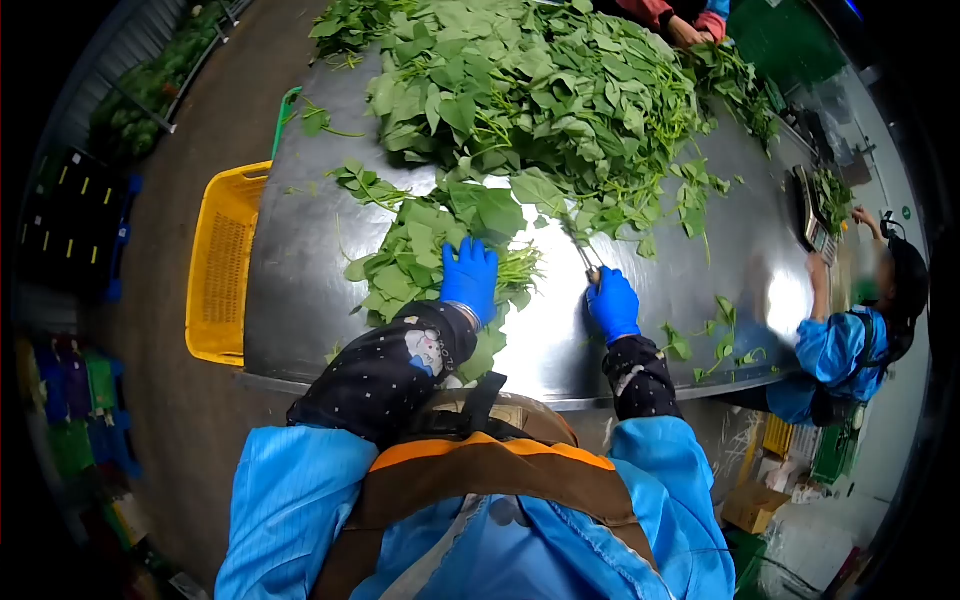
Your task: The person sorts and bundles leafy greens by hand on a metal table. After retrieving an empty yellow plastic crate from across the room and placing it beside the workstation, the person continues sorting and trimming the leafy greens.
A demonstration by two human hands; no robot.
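Note:
My left hand [470, 279], in a blue glove, lies with its fingers apart on a bunch of leafy green stems [408, 252]. The cut-looking stem ends [520, 266] point right from under that hand. Closed in a blue glove, my right hand [613, 305] grips what look like scissors [586, 258], their thin metal blades pointing away from me toward the big pile. A large heap of leafy greens [560, 90] covers the far part of the metal table [300, 250].
A yellow crate [215, 265] stands against the table's left side. Loose sprigs [722, 335] lie at the right. Another person's hands [690, 32] work at the far edge. A person in blue [850, 350] stands at the right by a scale [820, 235] holding greens.

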